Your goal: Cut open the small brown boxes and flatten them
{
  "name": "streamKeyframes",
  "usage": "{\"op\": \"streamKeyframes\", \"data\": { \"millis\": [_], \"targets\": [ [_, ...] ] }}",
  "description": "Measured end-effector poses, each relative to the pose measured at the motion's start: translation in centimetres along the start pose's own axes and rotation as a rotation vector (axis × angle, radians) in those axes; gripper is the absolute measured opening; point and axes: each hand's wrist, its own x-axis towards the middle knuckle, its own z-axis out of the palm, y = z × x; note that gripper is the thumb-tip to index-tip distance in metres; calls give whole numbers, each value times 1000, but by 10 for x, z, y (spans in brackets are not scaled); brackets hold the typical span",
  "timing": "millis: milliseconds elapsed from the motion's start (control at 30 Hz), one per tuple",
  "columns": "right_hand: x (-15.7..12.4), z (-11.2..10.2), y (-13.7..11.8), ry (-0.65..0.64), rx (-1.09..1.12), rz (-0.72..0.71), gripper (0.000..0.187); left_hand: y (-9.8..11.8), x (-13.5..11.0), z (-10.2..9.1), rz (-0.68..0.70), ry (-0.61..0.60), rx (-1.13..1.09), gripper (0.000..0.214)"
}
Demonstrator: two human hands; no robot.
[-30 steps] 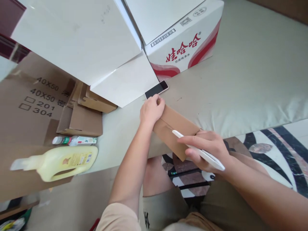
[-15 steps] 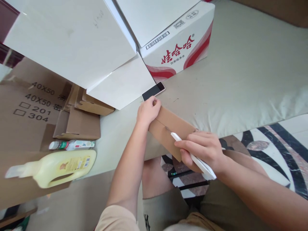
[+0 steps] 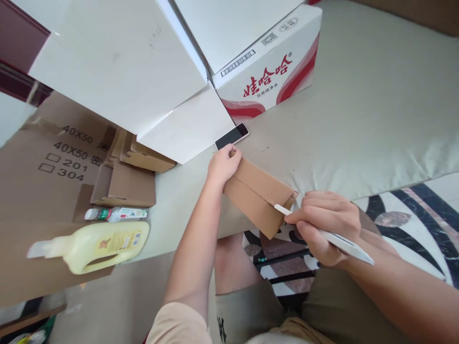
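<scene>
A small brown cardboard box [image 3: 256, 193] lies slantwise at the table's near edge, a dark slit running along its upper face. My left hand [image 3: 225, 165] is closed on the far left end of the box, its fingers curled over the edge. In my right hand [image 3: 324, 222] is a white utility knife [image 3: 346, 244], gripped by its slim handle. The knife's tip sits at the near right end of the slit; I cannot make out its blade. Just beyond my left hand lies a phone [image 3: 232, 136] with a dark screen.
White cartons [image 3: 118, 62] and a red-and-white water carton [image 3: 268, 76] stand at the back. Brown boxes [image 3: 132, 184], a small bottle [image 3: 116, 214] and a yellow detergent bottle [image 3: 103, 246] are on the left. The table's cloth [image 3: 376, 110] stretches rightward above a patterned floor.
My right hand has drawn the knife rightward along the box, from mid-face to its near right end. The slit now shows longer. My left hand stays on the box.
</scene>
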Motion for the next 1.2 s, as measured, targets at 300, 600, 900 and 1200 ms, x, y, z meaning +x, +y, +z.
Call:
{"op": "streamKeyframes", "data": {
  "millis": [300, 600, 900, 1200],
  "targets": [
    [-1, -6, 1, -6, 68, -9, 22, 2, -2, -1, -14, -6, 5, 19],
    [-5, 0, 0, 74, 89, 23, 21, 0, -2, 0, -16, -1, 32, 21],
    [-6, 0, 1, 62, 123, 57, 20, -1, -2, 1, -8, 0, 23, 21],
    [-10, -1, 2, 80, 177, 102, 23, -1, -2, 0, -12, 1, 13, 20]
  ]
}}
